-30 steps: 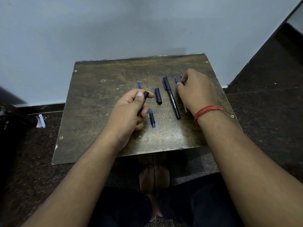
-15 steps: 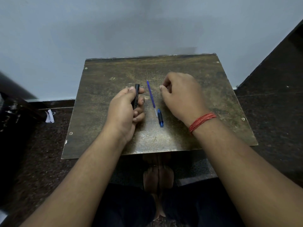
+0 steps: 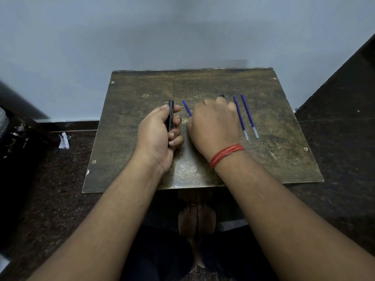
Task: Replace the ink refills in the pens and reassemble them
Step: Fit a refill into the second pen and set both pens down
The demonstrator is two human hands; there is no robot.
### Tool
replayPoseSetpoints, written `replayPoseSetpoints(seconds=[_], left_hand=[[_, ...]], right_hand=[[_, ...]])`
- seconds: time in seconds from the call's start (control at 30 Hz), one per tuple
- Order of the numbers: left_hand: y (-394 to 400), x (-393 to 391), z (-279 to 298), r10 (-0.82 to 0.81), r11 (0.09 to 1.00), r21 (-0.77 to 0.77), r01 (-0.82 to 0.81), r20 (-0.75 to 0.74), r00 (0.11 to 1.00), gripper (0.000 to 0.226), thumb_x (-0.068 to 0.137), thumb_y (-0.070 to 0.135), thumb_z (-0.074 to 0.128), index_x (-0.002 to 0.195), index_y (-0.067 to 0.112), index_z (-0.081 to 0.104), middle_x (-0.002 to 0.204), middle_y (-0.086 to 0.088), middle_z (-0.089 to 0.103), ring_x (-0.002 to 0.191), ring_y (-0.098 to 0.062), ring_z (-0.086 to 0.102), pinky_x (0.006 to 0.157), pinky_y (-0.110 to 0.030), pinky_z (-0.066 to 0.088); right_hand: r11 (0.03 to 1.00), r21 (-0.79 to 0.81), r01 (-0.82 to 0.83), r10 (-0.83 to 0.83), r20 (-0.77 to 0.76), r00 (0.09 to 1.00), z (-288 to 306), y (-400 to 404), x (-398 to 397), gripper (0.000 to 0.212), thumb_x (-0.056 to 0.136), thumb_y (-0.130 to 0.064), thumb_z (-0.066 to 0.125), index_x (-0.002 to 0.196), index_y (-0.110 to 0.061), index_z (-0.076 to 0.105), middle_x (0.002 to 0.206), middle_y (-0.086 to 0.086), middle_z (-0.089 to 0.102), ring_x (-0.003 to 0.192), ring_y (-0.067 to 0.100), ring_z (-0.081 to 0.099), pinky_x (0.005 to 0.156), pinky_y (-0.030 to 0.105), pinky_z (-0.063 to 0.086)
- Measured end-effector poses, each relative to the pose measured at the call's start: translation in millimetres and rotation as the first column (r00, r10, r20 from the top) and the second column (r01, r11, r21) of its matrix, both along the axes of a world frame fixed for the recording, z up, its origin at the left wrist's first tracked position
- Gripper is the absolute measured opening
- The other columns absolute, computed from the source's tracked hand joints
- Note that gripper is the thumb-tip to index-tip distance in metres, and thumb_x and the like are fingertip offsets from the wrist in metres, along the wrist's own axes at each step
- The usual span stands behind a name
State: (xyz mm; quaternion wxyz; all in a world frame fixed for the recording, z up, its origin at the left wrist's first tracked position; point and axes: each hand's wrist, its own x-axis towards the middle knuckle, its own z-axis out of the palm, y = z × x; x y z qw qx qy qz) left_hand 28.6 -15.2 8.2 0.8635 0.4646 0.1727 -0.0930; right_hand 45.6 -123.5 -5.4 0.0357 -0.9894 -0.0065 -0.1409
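Blue refills (image 3: 240, 116) lie beside right hand (image 3: 215, 126); left hand (image 3: 158, 134) grips black barrel (image 3: 170, 115).

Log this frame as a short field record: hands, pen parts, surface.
left hand: closed round a black pen barrel, barrel's far end sticks out past the thumb
right hand: knuckles up on the board, over a blue refill; grip on it hidden
loose refills: two blue ones, side by side, right of the right hand
surface: worn brown board
wrist: red thread on right
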Motion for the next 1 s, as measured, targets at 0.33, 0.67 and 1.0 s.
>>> replayPoseSetpoints(seconds=[0.33,0.67,1.0], left_hand=[[1.8,0.5,-1.8,0.060,0.990,0.126,-0.058,-0.008,0.998,0.021,0.104,0.017,0.040,0.093,0.009,0.057,0.079,-0.004,0.059,0.038,-0.004,0.029,0.034,-0.017,0.020],[-5.2,-6.1,1.5,-0.001,0.985,0.172,-0.015,0.096,0.995,0.022,0.105,0.015,0.040,0.092,0.009,0.057,0.080,-0.002,0.068,0.038,-0.005,0.026,0.035,-0.018,0.018],[-7.4,-11.5,8.0,-0.097,0.989,0.121,0.081,0.133,0.986,0.020,0.105,0.015,0.037,0.096,0.009,0.053,0.113,-0.015,0.074,0.039,-0.005,0.025,0.036,-0.017,0.024]], right_hand=[[0.989,0.143,-0.030,0.042,-0.078,0.996,19.3,-3.6,-1.1,0.023,0.090,-0.037,0.053,0.087,-0.018,0.066,0.098,0.006,0.069,0.104,0.032,0.057,0.089,0.044,0.040],[0.829,0.560,0.016,0.050,-0.101,0.994,23.3,-6.8,-4.4,0.014,0.087,-0.033,0.059,0.082,-0.020,0.061,0.077,-0.003,0.066,0.080,0.023,0.063,0.072,0.040,0.053],[0.114,0.992,0.049,0.071,-0.058,0.996,37.3,-35.8,2.1,0.014,0.088,-0.007,0.067,0.101,-0.011,0.070,0.076,0.000,0.070,0.060,0.000,0.061,0.058,0.016,0.048]])
